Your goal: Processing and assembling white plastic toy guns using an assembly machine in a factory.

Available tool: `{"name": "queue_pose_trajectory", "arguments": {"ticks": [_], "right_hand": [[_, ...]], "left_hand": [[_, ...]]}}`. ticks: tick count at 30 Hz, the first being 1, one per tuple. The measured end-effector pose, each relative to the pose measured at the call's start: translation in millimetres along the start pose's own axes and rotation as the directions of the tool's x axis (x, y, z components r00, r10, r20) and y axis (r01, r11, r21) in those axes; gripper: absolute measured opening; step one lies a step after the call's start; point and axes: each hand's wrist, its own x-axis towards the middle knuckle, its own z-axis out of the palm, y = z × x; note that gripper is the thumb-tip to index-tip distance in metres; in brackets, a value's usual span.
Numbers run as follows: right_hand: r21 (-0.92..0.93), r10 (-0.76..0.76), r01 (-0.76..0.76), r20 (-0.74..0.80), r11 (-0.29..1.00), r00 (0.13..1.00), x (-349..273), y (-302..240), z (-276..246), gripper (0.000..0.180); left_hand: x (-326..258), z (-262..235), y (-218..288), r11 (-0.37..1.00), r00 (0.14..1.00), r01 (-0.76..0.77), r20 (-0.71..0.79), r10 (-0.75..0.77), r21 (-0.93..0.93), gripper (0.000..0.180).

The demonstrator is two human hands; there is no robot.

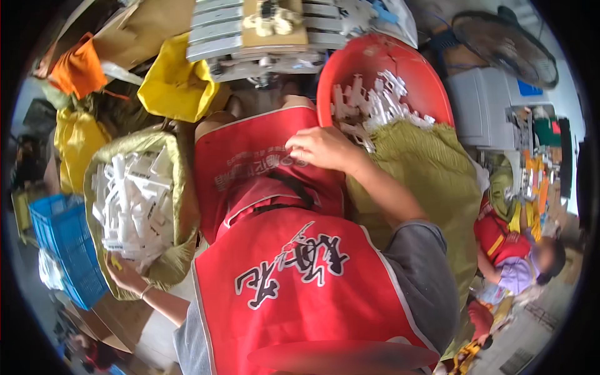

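My left hand (127, 275) is at the near rim of an olive woven sack (182, 240), close to the white plastic parts (134, 209) heaped inside it. A small yellow patch shows at its fingertips; what it is I cannot make out, and most of those fingers are hidden. Over my lap, my right hand (322, 147) hovers or rests above the red apron (212, 147), its fingers loosely extended and nothing visible in them. Beyond it, a red tub (431, 75) holds more white plastic parts (381, 100). Another olive sack (425, 169) lies against that tub, under my right forearm.
Ahead stands a slatted grey bench (212, 28) with a wooden board and a small fixture. A yellow bag (178, 78) hangs left of it. Blue crates (65, 244) stand far left; a fan (506, 47) is at far right. Another person (512, 256) sits at the right.
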Motion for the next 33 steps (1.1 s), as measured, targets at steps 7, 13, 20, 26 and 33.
{"name": "queue_pose_trajectory", "arguments": {"ticks": [7,13,20,26,33], "right_hand": [[0.023,0.305,-0.355,-0.564,0.934,0.767,-44,198,-1,0.017],[-0.444,0.615,-0.762,-0.453,0.471,0.645,-68,307,34,0.042],[-0.506,0.352,-0.594,-0.496,0.626,0.794,-67,311,37,0.061],[-0.056,0.405,-0.568,-0.643,0.821,0.650,-54,283,19,0.062],[0.746,0.656,-0.011,-0.579,0.666,0.484,-53,215,-54,0.051]], "left_hand": [[40,3,102,0.973,0.975,-0.224,-0.004,0.224,0.056,0.029],[33,-4,170,0.920,0.911,-0.389,0.133,0.391,-0.045,0.017],[36,10,242,0.912,0.903,-0.357,0.177,0.393,-0.204,0.012],[40,23,329,0.736,0.814,-0.460,0.096,0.573,-0.496,0.010],[56,34,410,0.455,0.700,-0.541,-0.079,0.709,-0.708,0.011]]}}
